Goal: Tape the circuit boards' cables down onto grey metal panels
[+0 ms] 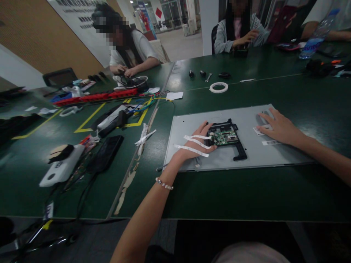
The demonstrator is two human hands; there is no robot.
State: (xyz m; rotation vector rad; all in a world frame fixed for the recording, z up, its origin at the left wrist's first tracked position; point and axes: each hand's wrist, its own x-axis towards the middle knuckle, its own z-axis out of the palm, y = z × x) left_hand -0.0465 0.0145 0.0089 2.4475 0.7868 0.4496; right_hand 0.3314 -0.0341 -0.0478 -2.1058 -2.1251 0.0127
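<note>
A flat grey metal panel lies on the green table in front of me. On it sits a black bracket carrying a green circuit board. My left hand grips the bracket's left side, fingers at the upper edge and thumb at the lower. White strips, perhaps ribbon cables, drape across the back of this hand; their ends by the board are partly hidden. My right hand rests with spread fingers on the panel's right part, beside white labels.
A tape roll and a wrench lie beyond the panel. To the left are a black phone-like slab, a white device, cables and red bins. Two people sit across the table; a water bottle stands far right.
</note>
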